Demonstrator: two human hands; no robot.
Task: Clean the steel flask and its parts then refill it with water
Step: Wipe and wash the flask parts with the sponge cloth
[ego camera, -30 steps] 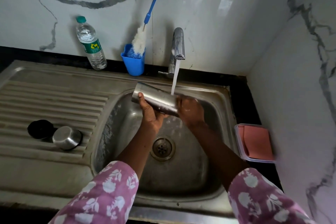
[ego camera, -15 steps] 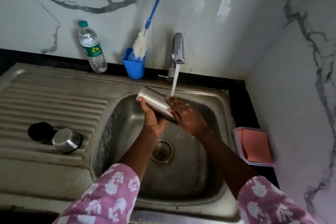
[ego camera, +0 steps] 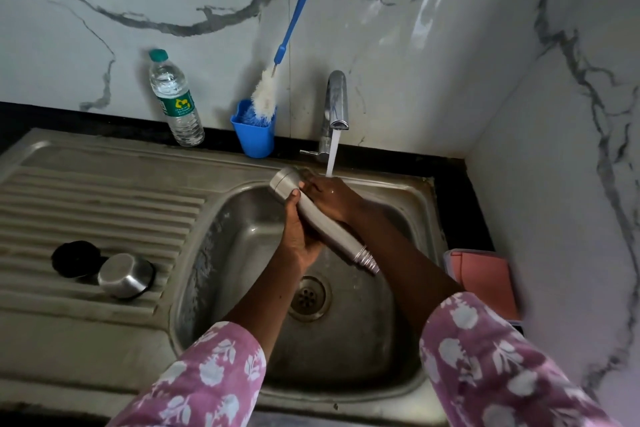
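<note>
The steel flask [ego camera: 325, 227] lies tilted over the sink basin [ego camera: 346, 340], base up at the far left, threaded mouth down at the near right. My left hand [ego camera: 299, 236] grips its body from below. My right hand [ego camera: 332, 199] is wrapped over the upper part, under the running stream from the tap [ego camera: 336, 104]. On the drainboard to the left lie the steel cup lid [ego camera: 124, 274] and the black stopper [ego camera: 74, 258].
A blue cup [ego camera: 254, 137] holding a bottle brush [ego camera: 273, 87] with a long blue handle stands behind the sink, next to a plastic water bottle [ego camera: 175, 100]. A container with a pink cloth [ego camera: 485, 279] sits on the black counter at the right.
The flask has swung from lying nearly level to a steep tilt with its mouth down towards me. My right hand slid up to its base end under the stream.
</note>
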